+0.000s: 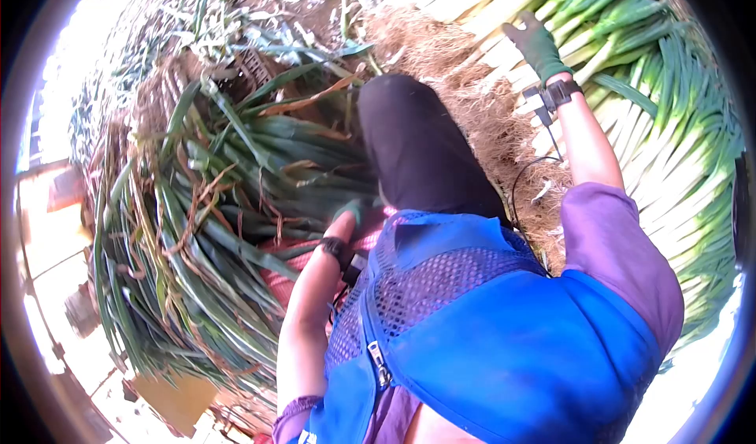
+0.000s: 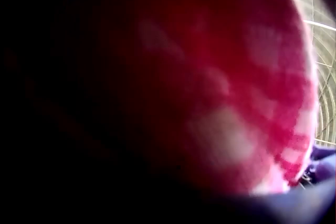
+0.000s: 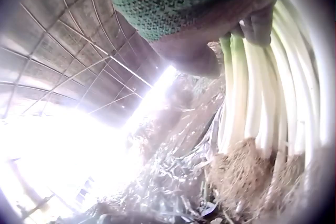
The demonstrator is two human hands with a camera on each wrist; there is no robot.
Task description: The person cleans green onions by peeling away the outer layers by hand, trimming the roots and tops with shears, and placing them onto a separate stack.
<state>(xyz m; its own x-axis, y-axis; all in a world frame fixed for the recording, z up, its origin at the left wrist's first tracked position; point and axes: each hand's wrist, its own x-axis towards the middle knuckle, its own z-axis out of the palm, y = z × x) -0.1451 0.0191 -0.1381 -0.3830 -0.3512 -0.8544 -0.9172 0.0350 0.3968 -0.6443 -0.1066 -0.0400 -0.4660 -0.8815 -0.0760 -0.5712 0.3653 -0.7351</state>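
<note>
In the head view my right hand (image 1: 537, 46), in a green glove, is over a thick row of long green onions (image 1: 630, 141) with white stems. The right wrist view shows its thumb apart from the fingers, with fingertips right at the white stalks (image 3: 254, 87). Bushy roots (image 3: 244, 169) hang at the stalk ends. My left hand (image 1: 351, 211), also gloved, is low beside my body, next to a pink checked cloth (image 1: 282, 280) and a heap of leafy onions (image 1: 228, 200). Its fingers are blurred and partly hidden. Checked cloth (image 2: 262, 103) fills much of the left wrist view.
A bent knee (image 1: 417, 141) in dark trousers rises between the two onion piles. Tangled roots (image 1: 504, 137) border the right-hand row. Loose leaf scraps (image 1: 236, 11) litter the ground farther ahead. A thin cable (image 1: 516, 184) loops below the right wrist.
</note>
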